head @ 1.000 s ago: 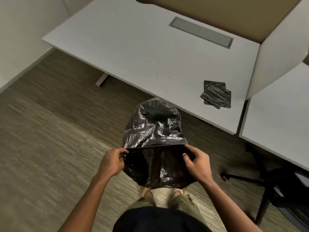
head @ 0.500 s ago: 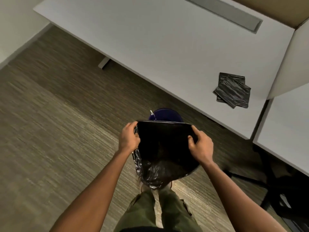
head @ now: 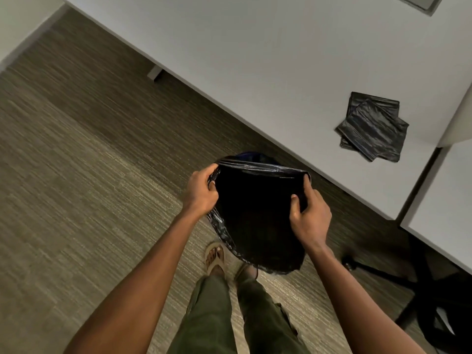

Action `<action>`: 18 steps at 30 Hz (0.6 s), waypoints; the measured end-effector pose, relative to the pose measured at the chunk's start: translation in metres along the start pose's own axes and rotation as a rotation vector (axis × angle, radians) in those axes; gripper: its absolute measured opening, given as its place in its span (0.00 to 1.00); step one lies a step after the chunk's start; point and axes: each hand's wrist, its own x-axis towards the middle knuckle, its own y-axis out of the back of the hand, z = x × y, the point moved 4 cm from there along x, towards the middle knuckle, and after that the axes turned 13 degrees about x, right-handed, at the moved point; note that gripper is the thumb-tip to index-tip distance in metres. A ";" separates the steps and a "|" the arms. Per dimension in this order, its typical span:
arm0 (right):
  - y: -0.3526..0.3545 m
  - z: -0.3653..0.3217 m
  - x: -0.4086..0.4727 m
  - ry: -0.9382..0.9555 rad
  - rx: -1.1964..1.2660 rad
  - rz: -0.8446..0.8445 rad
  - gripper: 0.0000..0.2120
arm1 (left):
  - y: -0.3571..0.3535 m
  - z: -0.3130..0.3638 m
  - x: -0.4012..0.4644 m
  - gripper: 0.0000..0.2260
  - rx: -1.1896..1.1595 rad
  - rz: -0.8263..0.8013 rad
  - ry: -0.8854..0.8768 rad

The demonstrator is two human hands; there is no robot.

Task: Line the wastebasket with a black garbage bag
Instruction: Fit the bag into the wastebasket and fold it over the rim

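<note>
Wastebasket: only a dark blue sliver of rim is seen on the carpet beside the white desk, hidden behind the bag.
Garbage bag: black, mouth stretched open, held up in front of the legs, just above the bin.
Left hand: closed on the bag's left hem.
Right hand: pinched on the right hem.
Progress: bag is opened; it is not yet lowered in or cuffed over the rim.
Change: half a second back more of the bin was showing; now it is nearly covered.
Spare folded bags: left on the desk.
</note>
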 end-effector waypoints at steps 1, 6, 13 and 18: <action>-0.004 0.004 0.003 -0.004 -0.004 -0.011 0.29 | -0.004 0.000 0.005 0.26 0.015 -0.004 0.013; -0.027 0.028 0.028 0.005 -0.050 -0.022 0.28 | -0.027 0.000 0.038 0.29 0.011 -0.067 0.023; -0.070 0.076 0.061 -0.053 -0.126 -0.066 0.17 | -0.078 -0.017 0.086 0.31 0.041 -0.147 0.016; -0.099 0.106 0.077 -0.098 -0.210 -0.092 0.18 | -0.117 -0.039 0.106 0.32 0.026 -0.196 0.082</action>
